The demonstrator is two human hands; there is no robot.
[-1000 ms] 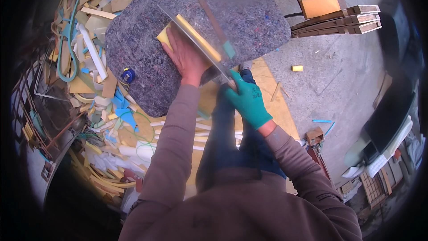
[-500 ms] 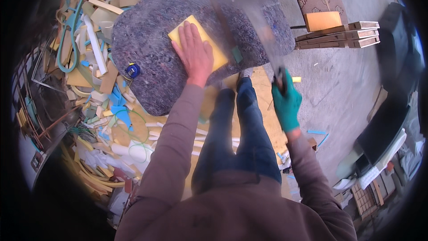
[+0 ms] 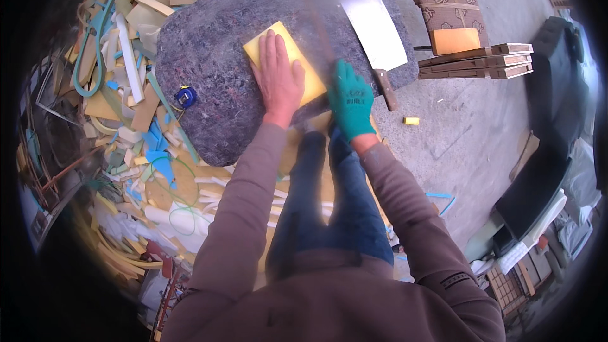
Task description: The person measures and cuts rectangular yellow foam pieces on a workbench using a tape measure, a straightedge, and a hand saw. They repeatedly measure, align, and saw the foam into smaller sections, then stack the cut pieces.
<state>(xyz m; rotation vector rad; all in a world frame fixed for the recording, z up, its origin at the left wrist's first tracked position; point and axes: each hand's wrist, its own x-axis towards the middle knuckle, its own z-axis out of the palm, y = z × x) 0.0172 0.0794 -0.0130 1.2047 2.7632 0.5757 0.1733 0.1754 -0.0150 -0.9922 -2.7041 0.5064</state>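
My bare left hand lies flat on a yellow foam block, fingers stretched out along it. The block rests on a mottled grey padded table top. My right hand, in a green glove, is closed at the near end of a thin, brown, blade-like strip, beside the block's right corner. The glove hides that end, and the strip's far part is blurred. A large cleaver-shaped knife lies to the right, its wooden handle sticking out past the table edge.
A blue tape measure sits at the table's left edge. Foam offcuts heap up on the left. To the right are a patterned cushioned piece, stacked wooden frames, a small yellow foam bit and black padded furniture.
The large knife has left my right hand and now lies on the table. That hand has moved left, to the strip's near end. My left hand stays on the foam.
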